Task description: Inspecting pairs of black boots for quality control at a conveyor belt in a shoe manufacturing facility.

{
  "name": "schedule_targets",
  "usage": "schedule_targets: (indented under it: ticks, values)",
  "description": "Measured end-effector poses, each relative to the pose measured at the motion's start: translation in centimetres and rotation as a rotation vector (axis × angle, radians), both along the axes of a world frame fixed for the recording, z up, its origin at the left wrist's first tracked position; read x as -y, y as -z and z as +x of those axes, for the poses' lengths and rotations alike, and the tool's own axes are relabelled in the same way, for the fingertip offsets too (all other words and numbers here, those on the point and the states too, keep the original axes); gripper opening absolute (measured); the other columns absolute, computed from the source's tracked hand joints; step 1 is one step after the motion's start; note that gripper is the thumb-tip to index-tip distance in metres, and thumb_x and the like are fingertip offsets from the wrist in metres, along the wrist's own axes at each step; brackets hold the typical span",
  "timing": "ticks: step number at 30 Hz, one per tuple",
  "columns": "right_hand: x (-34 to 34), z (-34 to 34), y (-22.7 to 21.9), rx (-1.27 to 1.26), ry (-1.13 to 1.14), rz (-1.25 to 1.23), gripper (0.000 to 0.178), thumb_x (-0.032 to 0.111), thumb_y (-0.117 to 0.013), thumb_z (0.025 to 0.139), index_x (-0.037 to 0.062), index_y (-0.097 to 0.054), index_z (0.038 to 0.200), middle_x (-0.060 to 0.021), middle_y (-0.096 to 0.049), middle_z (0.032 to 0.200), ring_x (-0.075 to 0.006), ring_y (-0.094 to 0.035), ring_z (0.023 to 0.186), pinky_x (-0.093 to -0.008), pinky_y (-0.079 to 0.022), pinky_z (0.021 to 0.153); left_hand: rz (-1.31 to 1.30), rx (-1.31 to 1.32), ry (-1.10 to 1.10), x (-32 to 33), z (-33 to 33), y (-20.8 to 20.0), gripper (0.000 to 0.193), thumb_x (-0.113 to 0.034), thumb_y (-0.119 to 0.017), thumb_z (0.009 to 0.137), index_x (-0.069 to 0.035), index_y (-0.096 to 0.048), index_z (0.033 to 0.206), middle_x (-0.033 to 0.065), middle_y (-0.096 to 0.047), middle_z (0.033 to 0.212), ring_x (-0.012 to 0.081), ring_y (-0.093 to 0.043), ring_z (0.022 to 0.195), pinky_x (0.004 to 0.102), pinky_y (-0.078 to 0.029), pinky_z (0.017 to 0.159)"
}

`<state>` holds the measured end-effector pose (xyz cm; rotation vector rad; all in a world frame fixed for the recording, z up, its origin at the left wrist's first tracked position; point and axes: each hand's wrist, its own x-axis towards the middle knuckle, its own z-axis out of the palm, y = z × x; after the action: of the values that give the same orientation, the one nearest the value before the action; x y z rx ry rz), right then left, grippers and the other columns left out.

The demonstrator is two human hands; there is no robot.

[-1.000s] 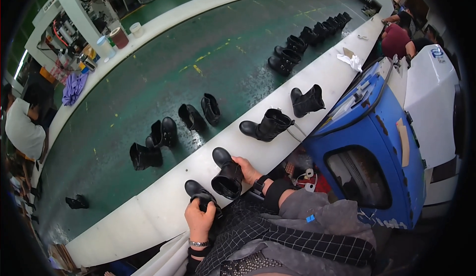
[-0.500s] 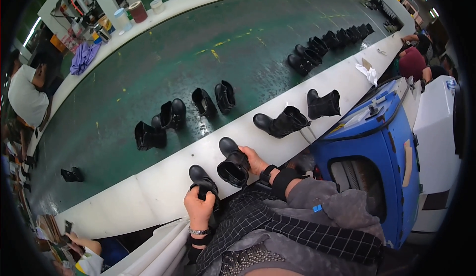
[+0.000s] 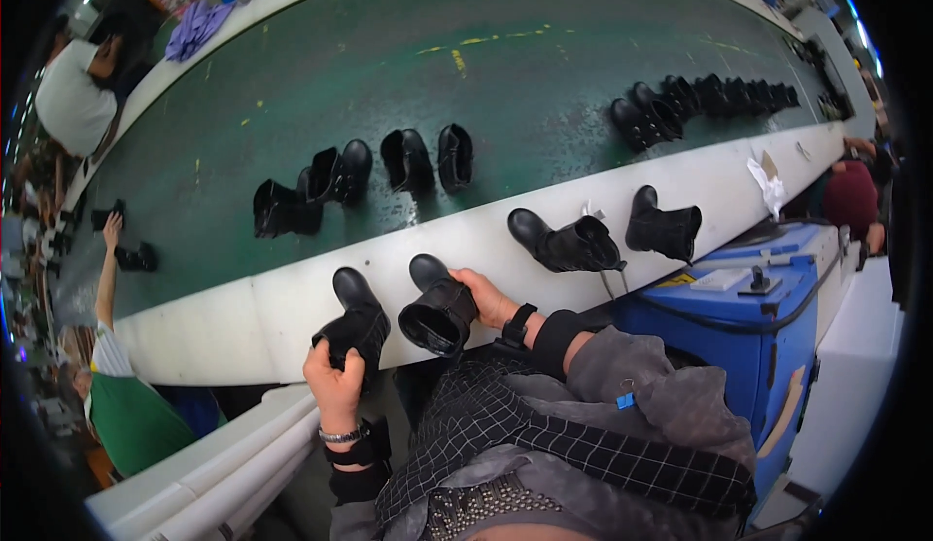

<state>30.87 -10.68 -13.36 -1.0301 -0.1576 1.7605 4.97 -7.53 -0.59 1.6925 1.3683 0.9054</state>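
Observation:
Two black ankle boots stand at the near edge of the white ledge, toes pointing away from me. My left hand (image 3: 335, 383) grips the back of the shaft of the left boot (image 3: 354, 310). My right hand (image 3: 486, 298) is wrapped round the right side of the other boot (image 3: 433, 300), whose open top faces me. To the right on the ledge, a black boot (image 3: 566, 240) with a grey strap-like piece beside it lies tilted. Beyond it is one more black boot (image 3: 663, 225).
Several black boots (image 3: 406, 160) stand on the green conveyor belt (image 3: 525, 84), with a longer row (image 3: 719, 94) at far right. A blue machine (image 3: 739, 298) adjoins the ledge at right. At far left, a person's hand (image 3: 114, 230) touches a boot. White paper (image 3: 768, 186) lies on the ledge.
My view has shifted. The left boot has swung further from the right one, with its shaft more visible in my left hand. At far left a person's arm now reaches onto the belt.

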Motion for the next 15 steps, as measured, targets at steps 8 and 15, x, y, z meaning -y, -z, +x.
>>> schedule_targets:
  ticks: [8, 15]
  values:
    - [-0.3, 0.5, -2.4, -0.156, -0.154, 0.048, 0.039, 0.035, -0.044, 0.095, 0.0022, -0.061, 0.106, -0.0091, -0.069, 0.097, -0.0175, -0.067, 0.085, -0.0307, -0.053, 0.08, -0.08, -0.043, -0.222, 2.5, 0.9, 0.8, 0.045, -0.022, -0.06, 0.088, 0.004, -0.048, 0.123, 0.0217, -0.06, 0.105, 0.0313, -0.06, 0.094, 0.0396, -0.047, 0.082]
    - [-0.2, 0.5, -3.4, -0.147, -0.242, 0.117, 0.04, 0.036, -0.044, 0.095, 0.002, -0.062, 0.106, -0.0099, -0.069, 0.096, -0.0187, -0.067, 0.084, -0.0312, -0.054, 0.078, -0.038, 0.135, -0.363, 6.8, 2.5, 1.1, 0.065, -0.018, -0.058, 0.092, -0.012, -0.025, 0.147, 0.0165, -0.051, 0.117, 0.0145, -0.055, 0.087, 0.0252, -0.049, 0.07]
